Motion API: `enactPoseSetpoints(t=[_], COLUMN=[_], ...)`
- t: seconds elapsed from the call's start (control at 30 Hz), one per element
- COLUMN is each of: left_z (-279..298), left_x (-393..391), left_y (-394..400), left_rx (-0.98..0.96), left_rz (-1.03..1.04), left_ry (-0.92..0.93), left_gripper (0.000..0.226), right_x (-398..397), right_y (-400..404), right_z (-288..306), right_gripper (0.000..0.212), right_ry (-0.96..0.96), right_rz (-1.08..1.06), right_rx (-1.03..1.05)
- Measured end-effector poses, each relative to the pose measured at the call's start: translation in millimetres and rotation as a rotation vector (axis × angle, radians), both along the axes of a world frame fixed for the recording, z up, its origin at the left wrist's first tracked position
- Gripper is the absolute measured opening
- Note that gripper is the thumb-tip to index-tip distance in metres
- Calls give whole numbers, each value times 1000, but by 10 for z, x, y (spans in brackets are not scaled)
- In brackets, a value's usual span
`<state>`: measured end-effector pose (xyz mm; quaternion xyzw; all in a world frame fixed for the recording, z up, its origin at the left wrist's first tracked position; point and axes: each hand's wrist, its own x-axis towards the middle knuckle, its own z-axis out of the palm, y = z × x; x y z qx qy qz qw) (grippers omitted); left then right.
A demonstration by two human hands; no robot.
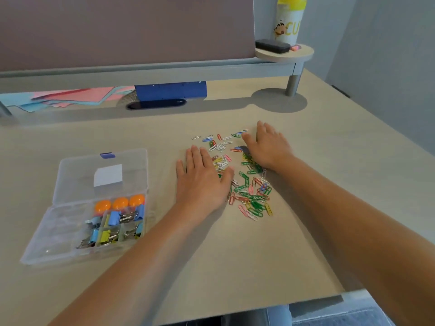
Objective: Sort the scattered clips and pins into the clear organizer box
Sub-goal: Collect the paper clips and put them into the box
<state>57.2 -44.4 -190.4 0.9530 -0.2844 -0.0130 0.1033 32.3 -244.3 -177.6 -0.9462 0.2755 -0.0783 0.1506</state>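
Left hand (202, 177) and right hand (268, 147) lie flat, fingers spread, flanking the paper clips (249, 184); organizer box (70, 231) sits at 9 o'clock.

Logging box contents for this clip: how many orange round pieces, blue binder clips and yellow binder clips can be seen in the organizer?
In the organizer box, as far as the picture shows:
Orange round pieces: 3
Blue binder clips: 5
Yellow binder clips: 3, some partly hidden
Total: 11
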Motion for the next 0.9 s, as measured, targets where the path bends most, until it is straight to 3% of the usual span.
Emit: enactPoseSetpoints(t=[0.2, 0.37, 0.5, 0.9], left_z=[-15, 87, 136, 113], left_x=[223, 353, 429, 421], left_y=[14, 134, 285, 307], left_rx=[-116, -552, -716, -725], left_rz=[3, 100, 247, 205], left_ry=[11, 144, 172, 169], left_gripper=[78, 56, 48, 45], right_x=[395, 662, 794, 61], right_y=[64, 161, 253, 472], right_z=[77, 40, -16, 57], right_gripper=[58, 45, 46, 56], right_ry=[-77, -107, -35, 9], right_rz=[333, 571, 745, 834], right_rx=[115, 215, 171, 198])
